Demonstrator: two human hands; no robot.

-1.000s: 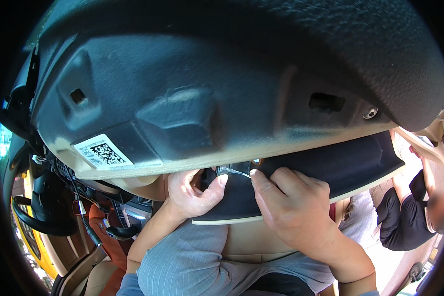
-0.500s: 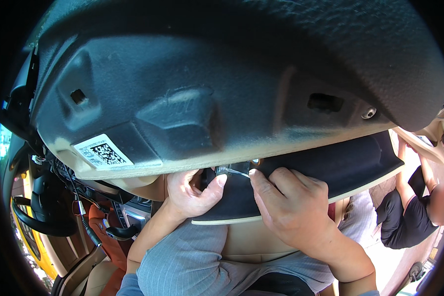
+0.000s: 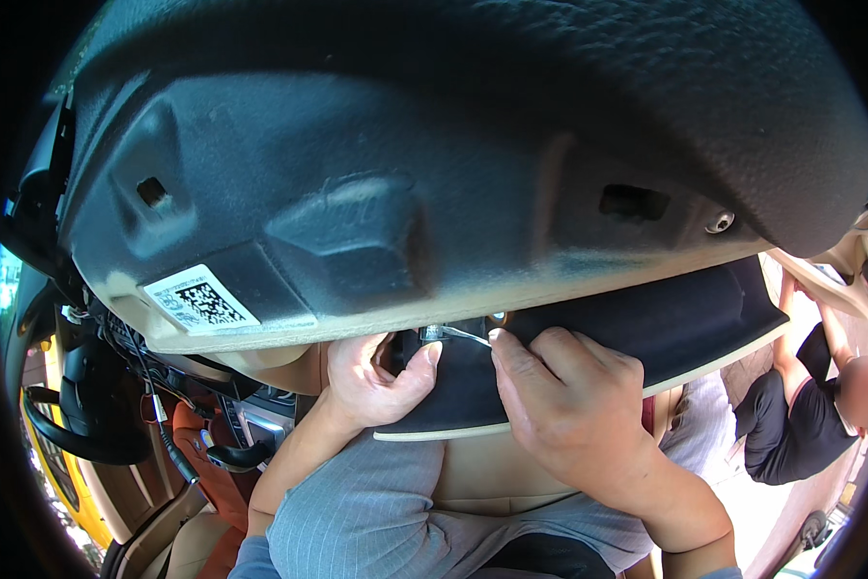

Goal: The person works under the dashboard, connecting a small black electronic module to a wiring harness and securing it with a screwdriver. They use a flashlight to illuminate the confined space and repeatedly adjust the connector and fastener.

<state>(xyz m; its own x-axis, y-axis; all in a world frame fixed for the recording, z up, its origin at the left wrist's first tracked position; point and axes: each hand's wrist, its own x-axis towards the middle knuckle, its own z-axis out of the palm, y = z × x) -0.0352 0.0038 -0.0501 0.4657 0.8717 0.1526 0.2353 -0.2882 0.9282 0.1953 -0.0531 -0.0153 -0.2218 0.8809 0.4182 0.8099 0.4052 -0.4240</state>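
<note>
My right hand [image 3: 574, 396] pinches a thin, bright metal tool [image 3: 467, 336] between thumb and finger; its full shape is hidden in the grip. The tool's tip meets a small shiny piece [image 3: 434, 333] just under the panel's lower edge. Beside that piece curls my left hand [image 3: 381, 381], thumb tip against it and fingers partly out of sight behind the panel. I cannot make out what kind of part the small piece is. Below both hands lies a black, pale-edged compartment lid [image 3: 646, 338], folded down over my knees.
A large dark dashboard panel [image 3: 357, 193] with a white code sticker [image 3: 202, 297] and a screw [image 3: 720, 222] overhangs my hands. Loose cables [image 3: 168, 434] hang at the left, near a steering wheel [image 3: 77, 439]. At the right, another person [image 3: 801, 425] sits low outside the car.
My right hand and the metal tool have shifted very slightly at the small piece. My left hand stays in nearly the same place.
</note>
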